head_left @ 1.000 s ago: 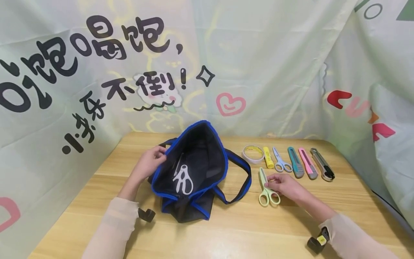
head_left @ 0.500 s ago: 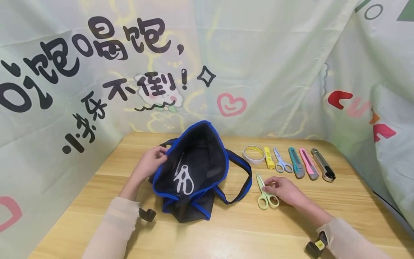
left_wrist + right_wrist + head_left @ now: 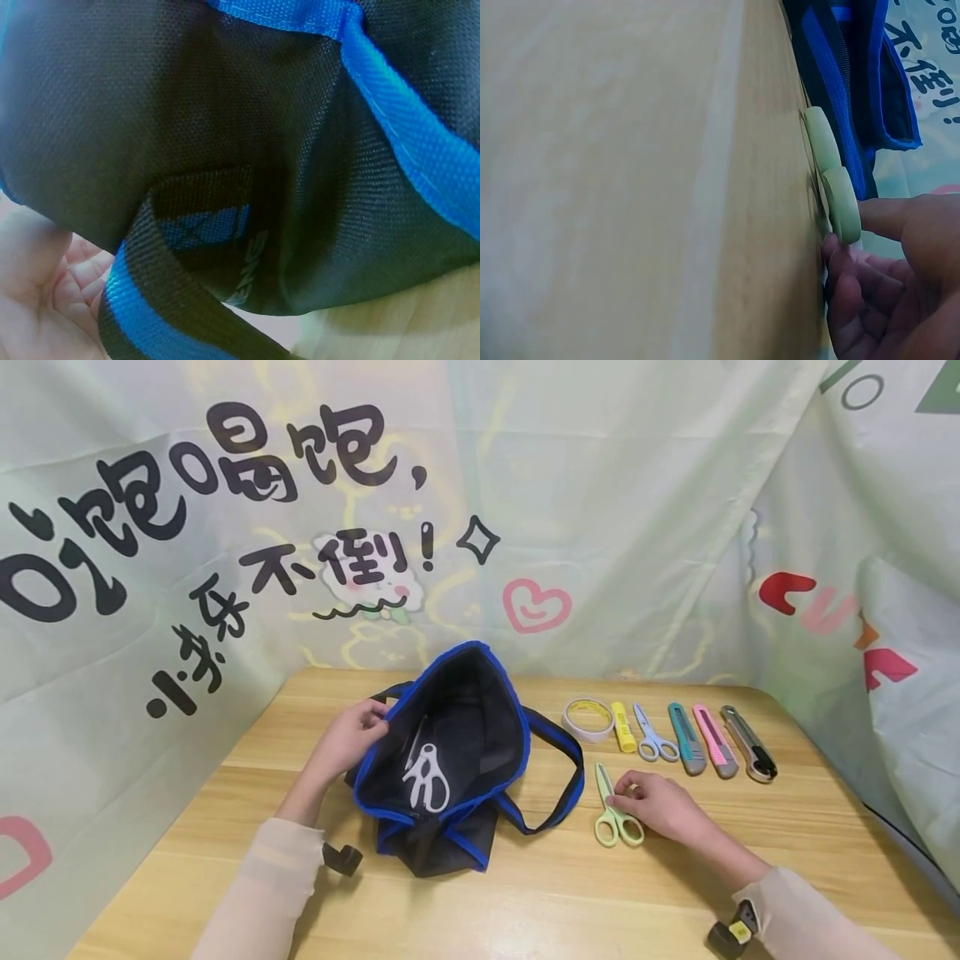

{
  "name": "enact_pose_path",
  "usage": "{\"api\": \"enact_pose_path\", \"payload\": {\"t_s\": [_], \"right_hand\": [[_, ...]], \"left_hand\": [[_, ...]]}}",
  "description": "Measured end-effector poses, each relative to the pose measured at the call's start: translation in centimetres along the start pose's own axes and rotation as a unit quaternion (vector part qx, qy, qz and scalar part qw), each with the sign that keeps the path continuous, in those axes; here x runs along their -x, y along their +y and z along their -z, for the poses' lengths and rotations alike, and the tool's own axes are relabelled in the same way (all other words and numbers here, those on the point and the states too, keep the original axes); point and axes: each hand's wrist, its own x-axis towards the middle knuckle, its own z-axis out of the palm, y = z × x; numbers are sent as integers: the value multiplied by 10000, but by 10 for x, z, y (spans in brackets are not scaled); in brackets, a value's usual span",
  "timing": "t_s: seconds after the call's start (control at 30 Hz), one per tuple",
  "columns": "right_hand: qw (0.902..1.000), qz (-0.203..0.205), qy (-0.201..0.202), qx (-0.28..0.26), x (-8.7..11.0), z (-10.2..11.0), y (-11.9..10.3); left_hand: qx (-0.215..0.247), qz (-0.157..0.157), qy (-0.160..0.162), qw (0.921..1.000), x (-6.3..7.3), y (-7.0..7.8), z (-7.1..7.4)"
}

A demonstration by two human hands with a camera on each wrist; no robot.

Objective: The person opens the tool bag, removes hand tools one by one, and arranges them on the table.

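A black bag with blue trim [image 3: 495, 727] lies on the table with its mouth facing me. White-handled scissors [image 3: 429, 785] show inside it. My left hand [image 3: 348, 735] holds the left edge of the bag's mouth. In the left wrist view the fabric [image 3: 97, 97] and a strap [image 3: 161, 315] hide part of that hand. To the right of the bag, my right hand [image 3: 663, 806] pinches pale green scissors [image 3: 604, 793] near their middle. Their blades point away from me. In the right wrist view, the green handles [image 3: 844, 202] sit low over the tabletop, beside my thumb and curled fingers.
Along the back right stand, in a row, a tape roll [image 3: 588, 720], a yellow glue stick [image 3: 622, 727], blue scissors [image 3: 654, 739], a teal cutter [image 3: 686, 739], a pink cutter [image 3: 714, 741] and a grey cutter [image 3: 748, 743]. The bag's handle loop [image 3: 573, 777] reaches toward the green scissors.
My right hand has drawn the green scissors a little toward me and slightly left, away from the row. In the last half second they barely shift. My left hand stays at the bag's edge.
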Motion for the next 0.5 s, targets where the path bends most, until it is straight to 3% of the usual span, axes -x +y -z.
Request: {"api": "enact_pose_path", "payload": {"t_s": [0.5], "right_hand": [[9998, -72, -157, 122, 1, 1, 0]], "left_hand": [[14, -16, 9, 10000, 0, -1, 0]]}}
